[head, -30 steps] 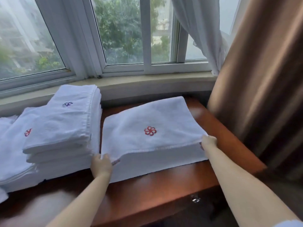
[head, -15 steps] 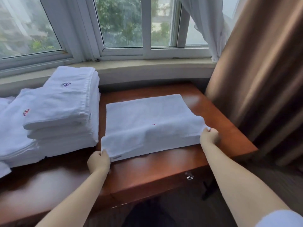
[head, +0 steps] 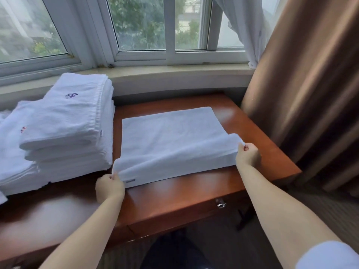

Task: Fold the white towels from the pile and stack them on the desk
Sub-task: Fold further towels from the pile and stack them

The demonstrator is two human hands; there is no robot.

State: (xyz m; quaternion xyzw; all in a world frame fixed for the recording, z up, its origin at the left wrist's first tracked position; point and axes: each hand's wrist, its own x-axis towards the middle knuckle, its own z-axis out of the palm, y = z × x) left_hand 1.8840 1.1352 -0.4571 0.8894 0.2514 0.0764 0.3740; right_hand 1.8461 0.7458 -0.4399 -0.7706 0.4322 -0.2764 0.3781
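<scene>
Desk (head: 194, 195) edge near; both hands pinch towel (head: 171, 136) corners.

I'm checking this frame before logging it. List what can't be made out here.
- Head view: the words on the small label of the towel being folded are too small to read.
- The fingers of the left hand are hidden under the towel's near corner.
- The towel pile left of the folded stack is cut off by the frame's left edge.
- The desk at the near left is blurred.
</scene>
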